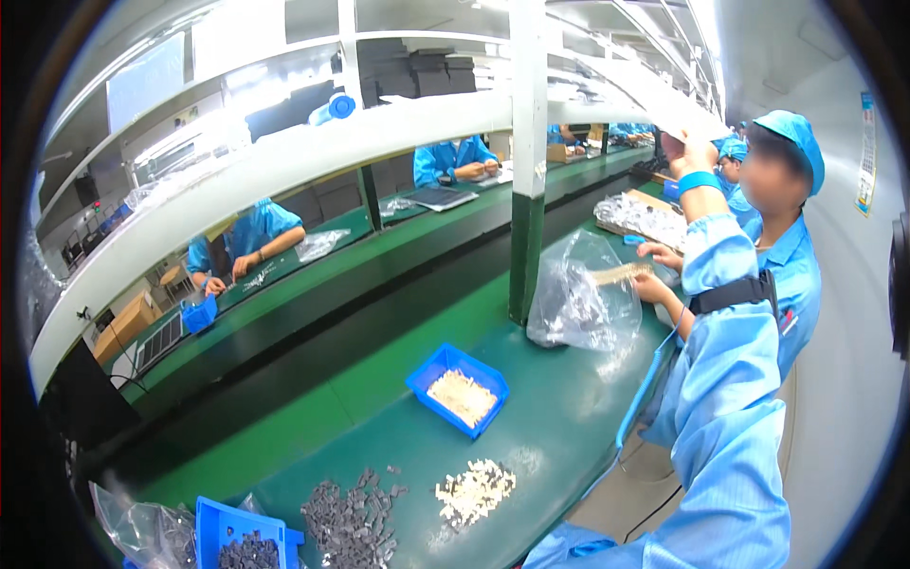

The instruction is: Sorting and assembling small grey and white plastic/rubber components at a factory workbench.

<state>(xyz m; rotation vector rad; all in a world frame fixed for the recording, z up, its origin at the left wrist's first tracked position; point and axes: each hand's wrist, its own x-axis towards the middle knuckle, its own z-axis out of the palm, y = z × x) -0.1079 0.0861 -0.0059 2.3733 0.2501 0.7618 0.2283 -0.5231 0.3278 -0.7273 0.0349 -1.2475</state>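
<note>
My right arm reaches up from the lower right in a light blue sleeve with a black strap (728, 296). My right hand (694, 156), with a blue band (700, 181) at the wrist, is raised beside the bright white lamp shelf (645, 90). Glare washes out its fingers, so I cannot see whether it holds anything. My left hand is out of the picture. Below on the green bench lie a pile of small cream pieces (476, 491) and a pile of small black pieces (353, 522). A blue bin (424, 386) of small beige pieces stands beyond them.
A second blue bin (216, 520) holds black pieces, beside a clear plastic bag (142, 517). Another bag (583, 308) sits by the green and white post (527, 209). At right a co-worker (801, 266) handles a beige strip (621, 274). A blue cord (637, 403) hangs along the bench edge.
</note>
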